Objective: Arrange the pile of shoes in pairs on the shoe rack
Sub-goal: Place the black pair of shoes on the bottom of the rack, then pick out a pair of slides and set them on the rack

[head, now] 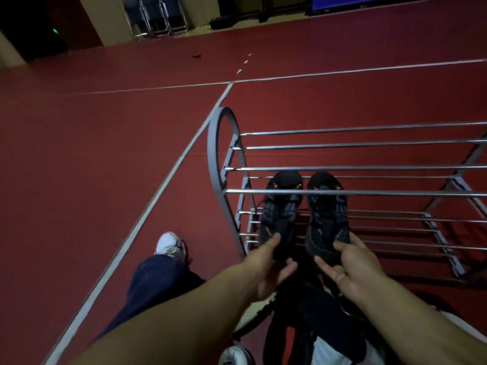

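Note:
A grey metal shoe rack (363, 192) with chrome rails stands on the red floor ahead. Two black sneakers with orange accents lie side by side on a lower tier, toes pointing away, partly under the top front rail. My left hand (271, 267) grips the heel of the left black sneaker (280, 206). My right hand (347, 270) grips the heel of the right black sneaker (328, 212). Below my hands lies a dark pile of shoes (324, 320), dim and partly hidden by my forearms.
My left leg in dark trousers with a white shoe (171, 245) stands left of the rack. White lines (158, 191) cross the red floor. Folded chairs (155, 17) lean against the far wall. A white shoe (234, 355) shows at the bottom edge.

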`<move>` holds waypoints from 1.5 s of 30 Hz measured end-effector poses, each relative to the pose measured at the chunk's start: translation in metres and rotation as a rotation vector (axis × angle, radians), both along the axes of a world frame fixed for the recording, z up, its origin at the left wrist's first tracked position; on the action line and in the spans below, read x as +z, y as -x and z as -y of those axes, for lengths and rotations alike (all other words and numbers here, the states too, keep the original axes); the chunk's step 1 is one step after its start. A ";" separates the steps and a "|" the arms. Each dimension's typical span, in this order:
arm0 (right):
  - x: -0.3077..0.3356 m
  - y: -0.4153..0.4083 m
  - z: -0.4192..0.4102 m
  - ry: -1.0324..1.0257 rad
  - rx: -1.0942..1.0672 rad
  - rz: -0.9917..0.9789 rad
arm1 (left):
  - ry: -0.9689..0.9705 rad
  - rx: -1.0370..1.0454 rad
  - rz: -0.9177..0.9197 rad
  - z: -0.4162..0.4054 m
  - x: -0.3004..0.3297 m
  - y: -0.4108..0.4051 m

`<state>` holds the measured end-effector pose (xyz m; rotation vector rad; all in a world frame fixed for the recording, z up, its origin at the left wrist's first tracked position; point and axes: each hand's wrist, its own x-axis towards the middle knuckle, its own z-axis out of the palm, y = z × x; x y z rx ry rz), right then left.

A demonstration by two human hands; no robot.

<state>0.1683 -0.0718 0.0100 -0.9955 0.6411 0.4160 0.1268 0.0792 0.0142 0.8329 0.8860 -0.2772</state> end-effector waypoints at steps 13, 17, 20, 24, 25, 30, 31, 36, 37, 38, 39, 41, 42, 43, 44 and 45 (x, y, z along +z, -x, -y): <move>-0.006 -0.027 -0.049 0.062 0.124 0.090 | -0.055 0.035 -0.017 -0.021 -0.029 -0.028; -0.013 -0.033 -0.052 0.099 0.165 0.090 | -0.200 -0.072 -0.104 -0.048 -0.035 -0.017; -0.017 -0.035 -0.052 0.158 0.218 0.112 | -0.256 -0.186 -0.110 -0.054 -0.039 -0.012; -0.027 -0.030 -0.050 0.248 0.321 0.151 | -0.375 -0.276 -0.098 -0.048 -0.033 -0.015; -0.031 -0.027 -0.046 0.346 0.339 0.186 | -0.412 -0.291 -0.101 -0.047 -0.030 -0.013; -0.043 0.005 0.010 1.055 0.325 0.512 | -0.637 -0.408 -0.115 -0.040 -0.025 0.012; -0.050 0.015 0.025 1.137 0.415 0.566 | -0.681 -0.452 -0.114 -0.040 -0.024 0.018; -0.087 0.083 0.074 1.522 1.370 0.597 | -0.923 -0.809 -0.126 -0.014 -0.054 0.079; -0.091 0.091 0.075 1.528 1.354 0.620 | -0.907 -0.828 -0.118 -0.001 -0.067 0.098; -0.090 0.099 0.075 1.512 1.308 0.635 | -0.837 -0.790 -0.103 0.015 -0.078 0.120; -0.091 0.104 0.076 1.491 1.303 0.622 | -0.778 -0.675 -0.082 0.031 -0.086 0.137; -0.089 0.110 0.077 1.495 1.412 0.591 | -0.713 -0.375 -0.042 0.057 -0.097 0.156; -0.088 0.113 0.077 1.521 1.462 0.584 | -0.689 -0.266 -0.032 0.066 -0.096 0.159; -0.089 0.115 0.076 1.557 1.486 0.599 | -0.664 -0.214 -0.039 0.067 -0.097 0.159; -0.088 0.117 0.074 1.605 1.477 0.635 | -0.609 -0.208 -0.056 0.069 -0.094 0.160; -0.086 0.118 0.072 1.677 1.451 0.696 | -0.545 -0.223 -0.105 0.067 -0.090 0.163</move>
